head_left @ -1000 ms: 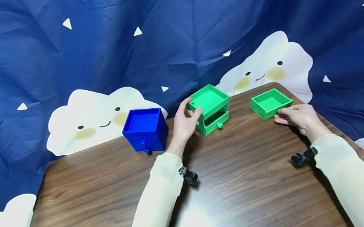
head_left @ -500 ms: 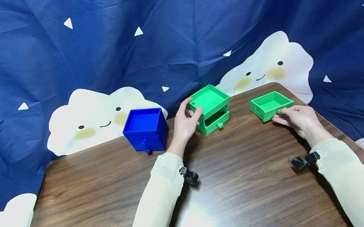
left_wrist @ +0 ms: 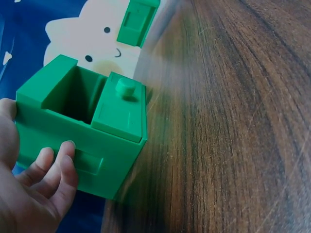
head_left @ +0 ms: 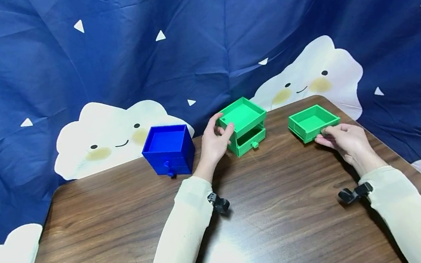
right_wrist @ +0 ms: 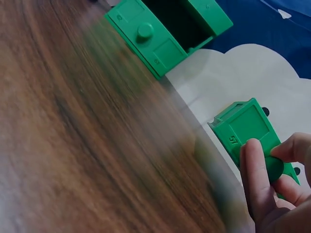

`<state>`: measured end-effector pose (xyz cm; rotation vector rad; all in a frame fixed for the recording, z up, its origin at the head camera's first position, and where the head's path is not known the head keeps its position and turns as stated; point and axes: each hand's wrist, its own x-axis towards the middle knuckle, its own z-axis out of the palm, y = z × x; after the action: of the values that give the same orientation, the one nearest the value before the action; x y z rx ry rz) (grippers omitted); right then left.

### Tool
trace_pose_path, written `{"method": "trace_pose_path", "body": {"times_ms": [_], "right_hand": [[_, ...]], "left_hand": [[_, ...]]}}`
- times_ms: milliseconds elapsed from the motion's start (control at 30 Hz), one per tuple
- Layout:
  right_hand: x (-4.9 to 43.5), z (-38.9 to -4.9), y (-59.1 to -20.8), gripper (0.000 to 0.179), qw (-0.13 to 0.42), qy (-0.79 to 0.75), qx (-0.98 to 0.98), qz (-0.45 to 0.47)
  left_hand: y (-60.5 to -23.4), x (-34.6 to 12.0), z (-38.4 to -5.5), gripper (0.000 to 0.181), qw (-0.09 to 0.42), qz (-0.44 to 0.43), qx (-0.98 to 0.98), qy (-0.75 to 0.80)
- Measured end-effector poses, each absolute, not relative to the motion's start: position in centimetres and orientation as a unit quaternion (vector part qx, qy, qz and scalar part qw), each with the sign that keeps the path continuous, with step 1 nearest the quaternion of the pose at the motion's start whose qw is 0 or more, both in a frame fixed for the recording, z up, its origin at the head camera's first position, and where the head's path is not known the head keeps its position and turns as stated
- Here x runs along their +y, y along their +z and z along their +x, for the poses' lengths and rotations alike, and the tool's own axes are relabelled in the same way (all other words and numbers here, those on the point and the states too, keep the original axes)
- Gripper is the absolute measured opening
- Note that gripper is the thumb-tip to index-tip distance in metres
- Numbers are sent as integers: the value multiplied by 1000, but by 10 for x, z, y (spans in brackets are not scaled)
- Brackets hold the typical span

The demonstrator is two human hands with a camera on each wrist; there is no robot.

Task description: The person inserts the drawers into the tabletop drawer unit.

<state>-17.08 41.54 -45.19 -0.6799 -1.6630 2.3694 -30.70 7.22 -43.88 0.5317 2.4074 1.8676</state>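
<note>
My left hand (head_left: 213, 145) grips the left side of a small green drawer cabinet (head_left: 241, 117), which has a shallow tray top. An upper slot in the cabinet gapes dark, and below it a lower drawer (left_wrist: 116, 112) with a round knob fills its place. Over to the right, my right hand (head_left: 351, 141) pinches the knob (right_wrist: 275, 169) of a separate green drawer (head_left: 314, 120) between thumb and fingers. That drawer's open top faces up with nothing in it. Whether its base touches the table cannot be told.
A blue drawer cabinet (head_left: 168, 151) with knobs at its front stands left of the green one. The wooden table (head_left: 286, 210) ends at a blue cloth backdrop (head_left: 196, 30) with white clouds. The right-hand drawer is near the table's back right corner.
My right hand and the green drawer have shifted very slightly, the drawer's near end a little toward me. My left hand and the cabinet stay put.
</note>
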Motion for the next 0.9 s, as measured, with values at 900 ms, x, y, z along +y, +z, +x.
{"method": "trace_pose_path", "body": {"times_ms": [900], "right_hand": [[394,-158,-445,28,75,798,-564,-199]], "left_hand": [[-439,73,-308,53,20,173,780,601]]}}
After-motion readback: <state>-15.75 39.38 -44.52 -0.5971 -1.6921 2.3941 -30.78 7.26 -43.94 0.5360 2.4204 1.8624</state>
